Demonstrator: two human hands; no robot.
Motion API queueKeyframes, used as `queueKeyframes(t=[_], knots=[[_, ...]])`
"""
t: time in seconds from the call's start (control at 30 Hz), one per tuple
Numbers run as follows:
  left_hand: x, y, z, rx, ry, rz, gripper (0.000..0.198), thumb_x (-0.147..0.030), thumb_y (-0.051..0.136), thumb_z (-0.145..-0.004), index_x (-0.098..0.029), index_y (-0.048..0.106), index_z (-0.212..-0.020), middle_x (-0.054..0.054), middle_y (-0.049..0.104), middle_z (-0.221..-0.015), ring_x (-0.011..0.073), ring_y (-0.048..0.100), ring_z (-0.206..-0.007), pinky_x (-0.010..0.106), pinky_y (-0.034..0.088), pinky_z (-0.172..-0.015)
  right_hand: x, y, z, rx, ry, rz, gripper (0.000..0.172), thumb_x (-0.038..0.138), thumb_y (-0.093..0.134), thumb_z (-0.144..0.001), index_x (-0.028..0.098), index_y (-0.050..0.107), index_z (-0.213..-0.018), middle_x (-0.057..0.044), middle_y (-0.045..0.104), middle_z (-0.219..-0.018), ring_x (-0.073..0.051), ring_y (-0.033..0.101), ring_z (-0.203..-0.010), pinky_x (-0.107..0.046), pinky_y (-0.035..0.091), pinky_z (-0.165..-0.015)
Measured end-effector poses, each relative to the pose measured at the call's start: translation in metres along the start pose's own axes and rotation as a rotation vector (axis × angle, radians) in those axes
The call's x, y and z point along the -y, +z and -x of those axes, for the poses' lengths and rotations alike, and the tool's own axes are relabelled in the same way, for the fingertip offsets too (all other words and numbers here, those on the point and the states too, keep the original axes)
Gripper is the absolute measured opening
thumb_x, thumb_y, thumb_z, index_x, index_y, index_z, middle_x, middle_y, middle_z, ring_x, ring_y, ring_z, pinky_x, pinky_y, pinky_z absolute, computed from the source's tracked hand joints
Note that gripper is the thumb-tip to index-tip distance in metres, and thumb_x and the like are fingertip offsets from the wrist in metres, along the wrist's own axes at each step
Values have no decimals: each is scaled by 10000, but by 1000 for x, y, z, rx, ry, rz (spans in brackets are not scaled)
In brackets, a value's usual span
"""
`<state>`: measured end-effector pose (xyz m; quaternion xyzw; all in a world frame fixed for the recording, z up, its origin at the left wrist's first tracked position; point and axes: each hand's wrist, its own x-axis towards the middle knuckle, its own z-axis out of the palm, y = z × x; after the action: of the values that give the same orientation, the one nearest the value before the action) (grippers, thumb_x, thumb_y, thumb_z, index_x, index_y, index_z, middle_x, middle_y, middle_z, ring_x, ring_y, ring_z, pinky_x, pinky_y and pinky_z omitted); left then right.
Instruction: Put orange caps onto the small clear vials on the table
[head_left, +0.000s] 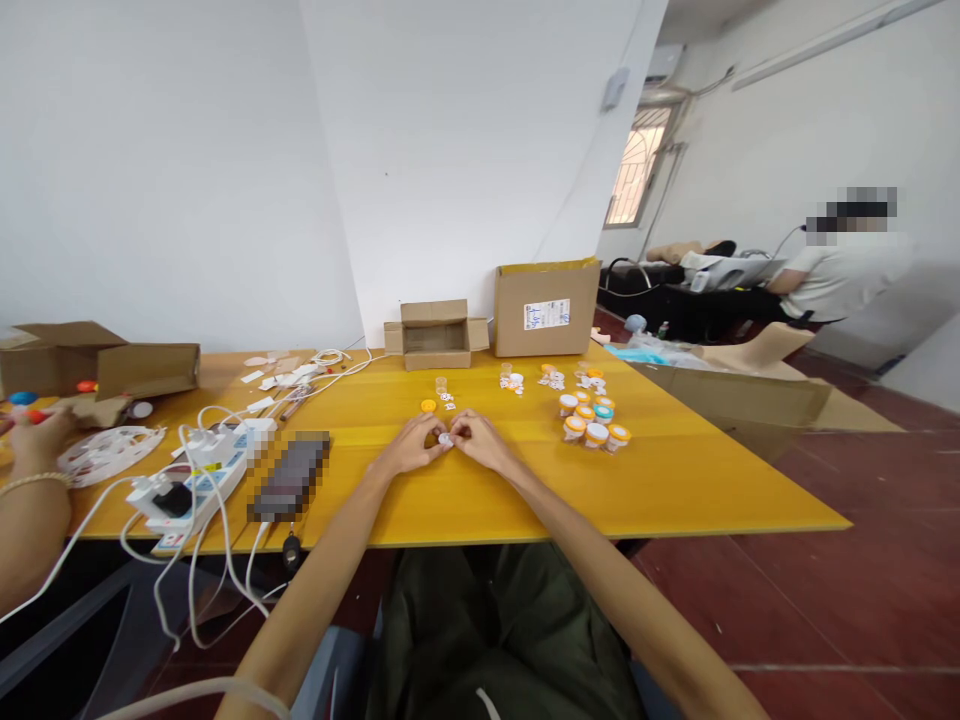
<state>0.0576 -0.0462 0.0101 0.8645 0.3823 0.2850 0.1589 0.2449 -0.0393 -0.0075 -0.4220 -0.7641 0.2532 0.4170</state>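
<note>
Hands meet at the middle of the yellow wooden table (675,490), straight in front of the small open brown cardboard box (436,335) and nearer to us than it. Our left hand (411,447) and right hand (480,440) are both closed narrow, fingertips pinching one small white round piece (445,438) between them, just above the tabletop. We judge the piece is being worked at the fingertips, peeled or pressed; we cannot tell which. Anything further calls for a steady pinch and fine finger work, the piece being so slight.

Between the hands and the box lies a small yellow round cap (428,405). Forward and right of the box stands a cluster of small jars with orange, white and teal lids (595,420). Forward and left of it lies a white power strip (191,480) with tangled cables. Just right of the box stands a taller closed brown carton (545,308). Behind the box rise white walls, and far to its right another person (840,275) sits at a desk.
</note>
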Motion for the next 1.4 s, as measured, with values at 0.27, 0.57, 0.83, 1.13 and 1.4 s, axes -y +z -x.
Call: queueKeyframes(t=[0.27, 0.57, 0.83, 1.13, 1.4], knots=[[-5, -2, -1, 6, -1, -17, 151, -371, 575, -867, -225, 613, -871, 28, 622, -885, 196, 586, -865, 343, 475, -881, 5, 1, 2, -10, 41, 23, 98, 131, 613, -735, 202, 626, -668, -20, 618, -807, -165, 611, -759, -308, 499, -749], [-7, -3, 0, -6, 0, -27, 159, -365, 565, -872, -215, 618, -874, 37, 627, -894, 204, 587, -880, 360, 470, -901, 2, -3, 9, -54, -25, -44, 100, 144, 567, -766, 209, 640, -788, -15, 653, -845, -163, 619, -793, -292, 506, -745], [-5, -3, 0, -41, 11, -34, 105, -305, 582, -857, -221, 629, -898, 33, 638, -927, 209, 587, -910, 368, 461, -909, -5, -2, 10, -189, -11, -52, 155, 121, 523, -764, 218, 639, -800, -12, 679, -832, -167, 632, -778, -305, 516, -762], [2, -1, 0, -51, 5, -57, 164, -370, 580, -879, -232, 645, -938, 39, 639, -948, 221, 569, -950, 384, 445, -924, -6, -11, 10, -335, 51, 104, 134, 142, 534, -795, 227, 636, -805, -35, 674, -857, -200, 635, -862, -347, 510, -829], [1, -2, -1, -24, -14, -85, 164, -375, 580, -877, -234, 643, -931, 38, 632, -931, 223, 570, -937, 391, 448, -913, -16, -9, 9, -296, -25, 272, 183, 102, 540, -810, 233, 655, -867, -47, 650, -918, -206, 600, -912, -342, 485, -850]])
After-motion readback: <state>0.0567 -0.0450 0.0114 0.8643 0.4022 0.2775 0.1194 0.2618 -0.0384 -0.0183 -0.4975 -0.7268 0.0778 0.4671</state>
